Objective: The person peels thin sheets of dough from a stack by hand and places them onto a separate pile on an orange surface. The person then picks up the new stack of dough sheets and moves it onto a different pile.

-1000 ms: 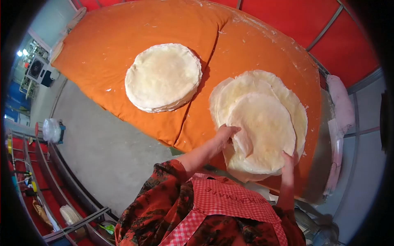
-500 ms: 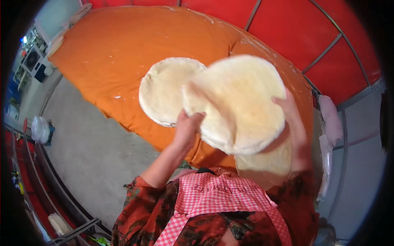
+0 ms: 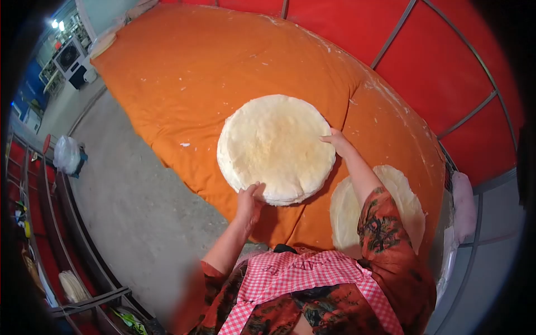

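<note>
Head view: a stack of pale flat rounds (image 3: 276, 148) lies on the orange cloth-covered table (image 3: 218, 61). Left hand (image 3: 249, 204) grasps its near edge, thumb on top; right hand (image 3: 339, 144) grasps its right edge. Layers within each grip: cannot tell. Lower pale rounds (image 3: 406, 204) lie nearby to the right, partly hidden by the right sleeve (image 3: 385, 223).

Dry, matt, faintly wrinkled finish on stacked flatbreads (image 3: 276, 146). Matt, creased orange cloth (image 3: 212, 61). Checked cloth for apron (image 3: 318, 269), printed cloth for sleeve (image 3: 385, 226). Dull, concrete-looking floor (image 3: 134, 167). Smooth red panels (image 3: 357, 25) in metal-looking strips (image 3: 393, 34). Glossy, crinkled plastic bag (image 3: 67, 155).
</note>
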`<state>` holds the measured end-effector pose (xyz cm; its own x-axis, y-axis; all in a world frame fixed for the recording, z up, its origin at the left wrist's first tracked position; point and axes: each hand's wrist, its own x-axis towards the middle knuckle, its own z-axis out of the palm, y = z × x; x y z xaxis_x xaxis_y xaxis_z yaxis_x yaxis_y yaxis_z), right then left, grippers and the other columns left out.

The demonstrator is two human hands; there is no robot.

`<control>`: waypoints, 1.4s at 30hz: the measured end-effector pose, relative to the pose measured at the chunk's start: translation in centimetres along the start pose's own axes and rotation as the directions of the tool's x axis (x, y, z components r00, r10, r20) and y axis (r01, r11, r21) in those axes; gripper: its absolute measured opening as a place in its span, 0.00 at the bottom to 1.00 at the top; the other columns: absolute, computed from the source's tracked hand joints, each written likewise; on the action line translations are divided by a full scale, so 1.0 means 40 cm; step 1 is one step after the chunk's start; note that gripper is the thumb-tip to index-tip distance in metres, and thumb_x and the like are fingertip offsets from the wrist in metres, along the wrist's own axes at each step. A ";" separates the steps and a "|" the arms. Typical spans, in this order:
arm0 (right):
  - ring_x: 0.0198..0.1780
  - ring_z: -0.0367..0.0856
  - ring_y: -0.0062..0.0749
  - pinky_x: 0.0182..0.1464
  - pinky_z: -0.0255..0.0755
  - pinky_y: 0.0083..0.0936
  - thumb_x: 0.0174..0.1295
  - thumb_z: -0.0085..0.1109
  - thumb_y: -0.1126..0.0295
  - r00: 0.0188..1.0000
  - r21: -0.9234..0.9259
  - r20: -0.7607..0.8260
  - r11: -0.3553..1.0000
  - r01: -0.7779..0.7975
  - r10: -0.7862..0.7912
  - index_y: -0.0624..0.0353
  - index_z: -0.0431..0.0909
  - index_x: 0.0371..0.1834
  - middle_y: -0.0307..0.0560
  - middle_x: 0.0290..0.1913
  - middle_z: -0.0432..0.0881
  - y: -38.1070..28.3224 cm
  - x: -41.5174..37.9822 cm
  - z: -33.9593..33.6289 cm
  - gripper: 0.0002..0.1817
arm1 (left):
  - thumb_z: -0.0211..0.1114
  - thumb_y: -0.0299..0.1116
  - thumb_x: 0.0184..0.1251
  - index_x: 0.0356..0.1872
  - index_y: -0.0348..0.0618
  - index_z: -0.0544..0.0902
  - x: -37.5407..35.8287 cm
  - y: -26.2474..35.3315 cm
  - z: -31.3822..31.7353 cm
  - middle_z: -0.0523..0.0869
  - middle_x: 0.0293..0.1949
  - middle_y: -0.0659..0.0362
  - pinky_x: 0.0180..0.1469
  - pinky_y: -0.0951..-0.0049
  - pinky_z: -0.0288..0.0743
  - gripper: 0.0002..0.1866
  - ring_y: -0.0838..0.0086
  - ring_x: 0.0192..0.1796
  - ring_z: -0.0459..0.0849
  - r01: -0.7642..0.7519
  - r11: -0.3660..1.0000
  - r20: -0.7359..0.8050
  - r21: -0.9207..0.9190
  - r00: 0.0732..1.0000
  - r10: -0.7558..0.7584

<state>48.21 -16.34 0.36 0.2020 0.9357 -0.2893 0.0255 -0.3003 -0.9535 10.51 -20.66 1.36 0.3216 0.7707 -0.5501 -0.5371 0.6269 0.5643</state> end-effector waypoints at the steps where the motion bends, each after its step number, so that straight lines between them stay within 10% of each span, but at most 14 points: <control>1: 0.52 0.78 0.31 0.57 0.71 0.28 0.56 0.59 0.78 0.997 0.039 -0.039 0.997 -0.061 0.062 0.66 0.71 0.58 0.46 0.52 0.79 0.006 -0.001 -0.003 0.24 | 0.57 0.27 0.63 0.57 0.42 0.68 0.024 -0.005 -0.011 0.80 0.48 0.58 0.44 0.65 0.77 0.20 0.67 0.47 0.81 0.015 1.000 0.000 0.010 1.000 -0.015; 10: 0.54 0.77 0.29 0.57 0.69 0.28 0.57 0.55 0.78 0.998 -0.124 -0.056 0.992 0.019 -0.026 0.66 0.72 0.57 0.46 0.52 0.79 -0.032 -0.030 0.000 0.21 | 0.58 0.31 0.66 0.42 0.43 0.75 0.038 -0.008 -0.043 0.81 0.32 0.62 0.30 0.74 0.73 0.07 0.76 0.33 0.80 0.085 0.982 -0.067 0.166 0.995 -0.075; 13: 0.57 0.74 0.28 0.60 0.66 0.30 0.64 0.53 0.64 0.975 -0.160 -0.220 0.987 -0.007 -0.029 0.65 0.72 0.57 0.45 0.53 0.79 -0.023 -0.074 -0.020 0.22 | 0.61 0.36 0.66 0.32 0.42 0.77 0.035 0.086 -0.097 0.79 0.27 0.63 0.30 0.77 0.72 0.09 0.78 0.30 0.79 -0.211 0.817 0.023 0.537 0.972 0.236; 16: 0.62 0.68 0.28 0.65 0.59 0.31 0.67 0.47 0.49 0.898 0.192 -0.439 0.980 0.047 0.043 0.62 0.69 0.61 0.45 0.59 0.75 0.054 -0.067 -0.075 0.29 | 0.57 0.43 0.69 0.46 0.39 0.75 0.147 0.188 -0.137 0.80 0.43 0.57 0.49 0.74 0.71 0.17 0.75 0.47 0.78 -0.555 0.588 0.062 0.588 0.756 0.652; 17: 0.65 0.66 0.29 0.67 0.57 0.32 0.68 0.45 0.45 0.868 0.356 -0.488 0.929 0.100 0.094 0.61 0.68 0.63 0.46 0.62 0.73 0.108 -0.043 -0.083 0.32 | 0.57 0.41 0.70 0.51 0.38 0.73 0.168 0.205 -0.110 0.77 0.47 0.56 0.52 0.74 0.70 0.18 0.74 0.50 0.76 -0.501 0.746 0.035 0.439 0.839 0.542; 19: 0.74 0.51 0.33 0.72 0.45 0.28 0.65 0.46 0.41 0.943 0.298 -0.329 0.943 0.147 -0.043 0.64 0.52 0.71 0.50 0.73 0.56 0.166 -0.019 -0.041 0.42 | 0.56 0.38 0.71 0.59 0.37 0.68 0.206 0.227 -0.070 0.73 0.56 0.54 0.57 0.73 0.66 0.22 0.71 0.56 0.72 -0.292 0.951 0.043 0.104 0.956 0.289; 20: 0.75 0.46 0.34 0.73 0.41 0.27 0.65 0.48 0.42 0.965 0.255 -0.256 0.959 0.122 -0.055 0.67 0.48 0.72 0.51 0.74 0.51 0.161 -0.022 0.000 0.45 | 0.55 0.38 0.71 0.61 0.37 0.67 0.218 0.216 -0.063 0.72 0.57 0.54 0.59 0.72 0.65 0.23 0.71 0.58 0.71 -0.358 0.905 0.084 0.228 0.934 0.348; 22: 0.71 0.57 0.35 0.71 0.50 0.29 0.66 0.49 0.48 0.921 -0.033 -0.389 0.999 -0.032 0.017 0.67 0.51 0.71 0.51 0.71 0.60 0.106 -0.083 0.103 0.41 | 0.55 0.37 0.71 0.64 0.37 0.64 0.222 0.179 -0.073 0.71 0.60 0.54 0.61 0.71 0.64 0.25 0.69 0.60 0.70 -0.461 0.756 0.181 0.465 0.885 0.429; 28: 0.67 0.65 0.35 0.66 0.58 0.30 0.68 0.47 0.51 0.954 -0.004 -0.287 0.996 0.092 -0.089 0.64 0.62 0.66 0.51 0.64 0.69 0.055 -0.072 0.034 0.31 | 0.56 0.31 0.68 0.65 0.36 0.62 0.249 0.176 -0.105 0.71 0.59 0.54 0.62 0.72 0.62 0.26 0.69 0.59 0.70 -0.517 0.678 0.248 0.523 0.853 0.460; 32: 0.67 0.64 0.47 0.65 0.60 0.36 0.67 0.47 0.50 0.745 -0.497 -0.545 0.864 0.082 -0.385 0.63 0.62 0.64 0.55 0.64 0.69 0.064 -0.059 0.069 0.32 | 0.59 0.31 0.66 0.68 0.35 0.58 0.327 0.166 -0.183 0.65 0.65 0.47 0.66 0.68 0.58 0.31 0.60 0.66 0.65 -0.529 0.388 0.187 0.755 0.740 0.646; 35: 0.74 0.51 0.43 0.71 0.44 0.50 0.65 0.46 0.47 0.691 -0.902 -0.295 0.431 0.026 -0.660 0.58 0.57 0.70 0.51 0.73 0.54 0.024 -0.123 0.135 0.36 | 0.58 0.41 0.66 0.71 0.39 0.56 0.196 0.187 -0.054 0.57 0.71 0.44 0.70 0.54 0.50 0.36 0.52 0.73 0.54 -0.468 -0.529 0.694 0.708 0.321 0.644; 38: 0.77 0.40 0.39 0.72 0.37 0.52 0.66 0.45 0.48 0.800 -0.936 -0.143 0.343 0.082 -0.583 0.53 0.54 0.71 0.47 0.75 0.48 0.008 -0.116 0.180 0.34 | 0.55 0.52 0.65 0.71 0.42 0.57 0.177 0.123 -0.040 0.50 0.74 0.46 0.69 0.40 0.41 0.38 0.48 0.75 0.46 -0.242 -0.694 0.598 0.678 0.731 0.329; 42: 0.77 0.34 0.37 0.72 0.35 0.53 0.65 0.43 0.43 0.950 -0.910 -0.123 0.415 0.007 -0.286 0.51 0.50 0.73 0.43 0.76 0.45 0.083 -0.056 0.169 0.38 | 0.52 0.57 0.65 0.71 0.44 0.59 0.210 0.098 -0.069 0.53 0.73 0.48 0.67 0.37 0.43 0.39 0.50 0.75 0.46 -0.283 -0.681 0.655 0.676 0.655 0.377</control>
<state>41.22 -18.17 -2.71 0.3054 0.9522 0.0083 0.9028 -0.2868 -0.3203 8.95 -12.05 -2.76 0.5185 0.8160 0.2555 0.8014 -0.5680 0.1874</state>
